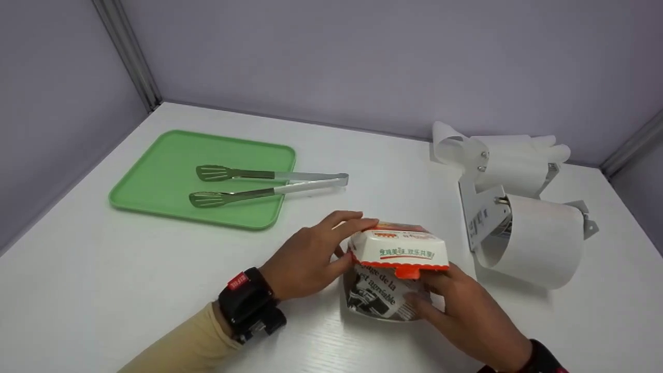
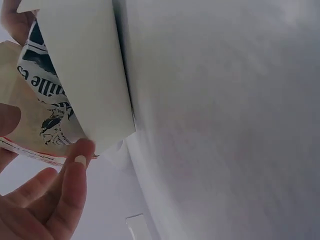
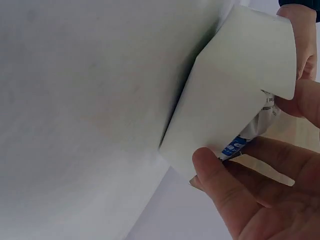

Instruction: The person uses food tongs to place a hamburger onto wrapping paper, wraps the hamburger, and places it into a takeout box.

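A paper burger box [image 1: 399,252] stands on the table with its white lid tilted partly up, an orange-red tab at the lid's front edge. Below the lid shows a newsprint-patterned wrapper [image 1: 373,298]; what it wraps is hidden. My left hand [image 1: 311,259] holds the box at its left, fingers on the lid's top and thumb near its lower edge. On the right side, my right hand [image 1: 466,311] grips the box, its fingers partly hidden under the lid. In the right wrist view, the thumb presses the plain white outer wall [image 3: 215,105].
A green tray [image 1: 155,171] lies at the back left. Metal tongs [image 1: 311,182] rest across its right edge, handle toward the middle of the table. At the right stands a metal holder [image 1: 487,212] with white paper rolls [image 1: 544,238]. Grey-lilac walls [image 1: 311,62] border the white table.
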Action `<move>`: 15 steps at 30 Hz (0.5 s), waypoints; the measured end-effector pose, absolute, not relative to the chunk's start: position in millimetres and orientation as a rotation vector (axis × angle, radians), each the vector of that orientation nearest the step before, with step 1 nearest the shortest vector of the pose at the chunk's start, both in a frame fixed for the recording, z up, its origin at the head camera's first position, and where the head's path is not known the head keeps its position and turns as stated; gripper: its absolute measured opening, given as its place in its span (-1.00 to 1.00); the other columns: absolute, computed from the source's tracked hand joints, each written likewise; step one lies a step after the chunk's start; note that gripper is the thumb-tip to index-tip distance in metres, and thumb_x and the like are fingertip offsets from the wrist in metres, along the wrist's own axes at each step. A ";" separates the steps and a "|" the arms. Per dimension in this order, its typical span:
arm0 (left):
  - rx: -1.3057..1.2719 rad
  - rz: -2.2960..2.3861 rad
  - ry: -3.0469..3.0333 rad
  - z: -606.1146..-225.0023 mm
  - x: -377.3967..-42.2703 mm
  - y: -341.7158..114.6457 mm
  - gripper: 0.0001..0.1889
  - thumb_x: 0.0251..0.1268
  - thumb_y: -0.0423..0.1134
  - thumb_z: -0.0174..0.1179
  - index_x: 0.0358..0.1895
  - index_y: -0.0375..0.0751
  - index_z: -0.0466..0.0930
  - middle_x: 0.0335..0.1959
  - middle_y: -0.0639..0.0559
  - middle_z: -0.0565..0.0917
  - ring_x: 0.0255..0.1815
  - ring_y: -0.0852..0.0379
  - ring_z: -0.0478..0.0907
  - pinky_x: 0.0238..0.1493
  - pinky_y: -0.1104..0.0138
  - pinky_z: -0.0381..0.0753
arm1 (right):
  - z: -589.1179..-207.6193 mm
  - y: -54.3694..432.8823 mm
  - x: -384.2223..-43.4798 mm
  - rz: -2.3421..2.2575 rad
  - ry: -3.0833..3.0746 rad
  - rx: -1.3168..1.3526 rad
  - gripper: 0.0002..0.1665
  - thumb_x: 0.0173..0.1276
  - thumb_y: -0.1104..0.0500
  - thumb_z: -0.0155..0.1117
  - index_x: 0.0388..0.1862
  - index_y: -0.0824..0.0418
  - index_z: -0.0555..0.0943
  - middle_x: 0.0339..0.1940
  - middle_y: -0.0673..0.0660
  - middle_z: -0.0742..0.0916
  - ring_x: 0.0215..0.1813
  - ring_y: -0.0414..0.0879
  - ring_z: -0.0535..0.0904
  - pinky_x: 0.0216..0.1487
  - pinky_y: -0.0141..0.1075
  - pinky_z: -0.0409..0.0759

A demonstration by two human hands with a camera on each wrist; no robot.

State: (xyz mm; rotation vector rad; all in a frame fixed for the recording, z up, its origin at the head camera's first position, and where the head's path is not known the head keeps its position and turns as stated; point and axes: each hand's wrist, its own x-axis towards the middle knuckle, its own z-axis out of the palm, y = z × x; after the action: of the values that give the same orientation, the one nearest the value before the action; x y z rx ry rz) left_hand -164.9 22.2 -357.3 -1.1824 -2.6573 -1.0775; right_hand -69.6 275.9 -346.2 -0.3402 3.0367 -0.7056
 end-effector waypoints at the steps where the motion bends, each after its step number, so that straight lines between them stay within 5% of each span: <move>1: -1.180 -1.037 -2.669 -356.7 -164.8 21.8 -0.39 0.45 -0.27 0.12 0.51 0.20 0.30 0.46 0.17 0.42 -0.46 0.24 0.53 -0.25 0.42 0.58 | -345.0 276.5 -69.9 -0.729 3.023 -0.314 -0.53 0.34 0.02 0.44 0.23 -0.04 0.64 0.16 -0.03 0.65 0.11 -0.21 0.56 0.07 -0.20 0.70; 5: -1.174 -1.007 -2.717 -353.8 -165.8 21.8 -0.43 0.47 -0.29 0.08 0.50 0.16 0.31 0.46 0.15 0.42 -0.36 0.21 0.60 -0.07 0.36 0.65 | -338.4 280.4 -69.5 -0.667 3.018 -0.284 -0.45 0.34 -0.03 0.43 0.30 -0.03 0.61 0.19 -0.03 0.69 0.12 -0.15 0.63 0.02 -0.16 0.72; 9: -1.185 -1.029 -2.760 -351.8 -166.4 22.8 -0.44 0.49 -0.28 0.06 0.50 0.11 0.26 0.48 0.14 0.39 0.01 0.16 0.65 0.21 0.25 0.62 | -332.3 283.4 -69.6 -0.487 3.052 -0.245 -0.46 0.31 -0.02 0.45 0.28 -0.04 0.63 0.06 -0.08 0.77 -0.07 -0.20 0.63 -0.11 -0.20 0.68; 15: -1.213 -1.022 -2.780 -351.3 -166.6 23.2 -0.44 0.49 -0.25 0.07 0.50 0.06 0.23 0.50 0.13 0.34 0.14 0.13 0.64 0.30 0.19 0.59 | -327.4 285.0 -70.9 -0.411 3.075 -0.084 -0.76 0.32 0.11 0.37 -0.05 0.07 0.76 -0.25 -0.08 0.82 -0.36 -0.21 0.58 -0.39 -0.36 0.49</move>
State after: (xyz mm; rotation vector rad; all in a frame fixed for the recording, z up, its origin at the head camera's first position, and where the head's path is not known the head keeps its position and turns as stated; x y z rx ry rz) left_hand -166.6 23.2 -351.3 -1.2135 -2.7800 -1.0220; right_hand -70.9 285.0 -327.4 -0.0835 3.0750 -0.4108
